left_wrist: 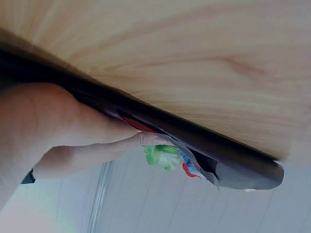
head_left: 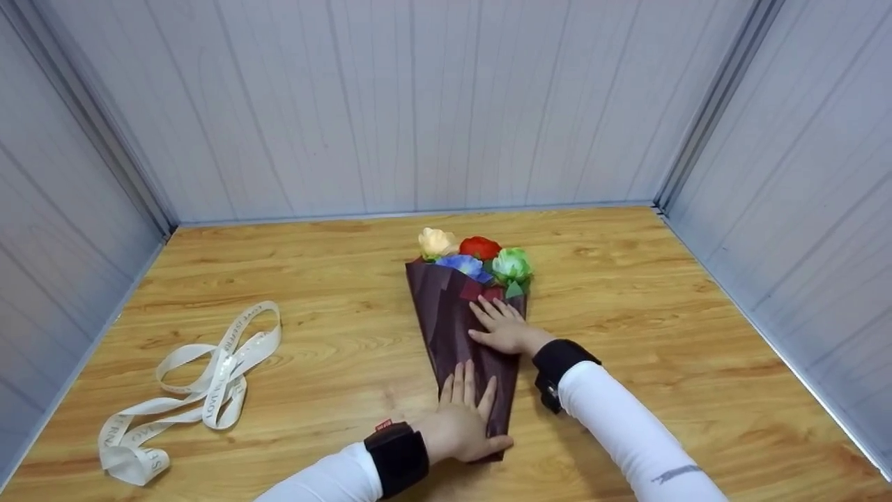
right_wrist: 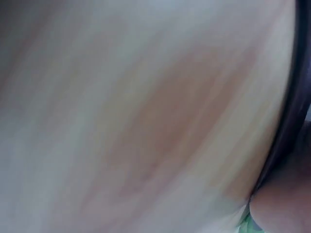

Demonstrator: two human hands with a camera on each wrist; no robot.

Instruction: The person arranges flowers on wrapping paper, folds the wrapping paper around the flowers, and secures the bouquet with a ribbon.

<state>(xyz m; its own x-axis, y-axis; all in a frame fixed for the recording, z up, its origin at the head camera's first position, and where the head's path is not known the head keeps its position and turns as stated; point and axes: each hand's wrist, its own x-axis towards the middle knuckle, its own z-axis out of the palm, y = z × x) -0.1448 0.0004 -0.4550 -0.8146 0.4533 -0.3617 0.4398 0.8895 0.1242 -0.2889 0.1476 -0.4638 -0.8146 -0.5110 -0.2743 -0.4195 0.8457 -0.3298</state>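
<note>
As the wrapped bouquet (head_left: pixel 449 321) lies on the bench (head_left: pixel 613 293), blooms (head_left: pixel 463 265) toward the far wall (head_left: pixel 418 104), it's left hand (head_left: pixel 460 425) stretched out across the narrow end, right hand (head_left: pixel 505 331) spread higher up, neither gripping; white ribbon (head_left: pixel 224 369) loops off leftward!

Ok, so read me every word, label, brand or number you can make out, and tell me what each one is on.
"LOVE IS": white ribbon; the lettering beyond it is broken by folds and unclear.
Red tag on the left wristband: too small to read.
Grey mark on the right sleeve: can't tell whether it's writing.
Dark bouquet wrapping: no lettering visible.
</note>
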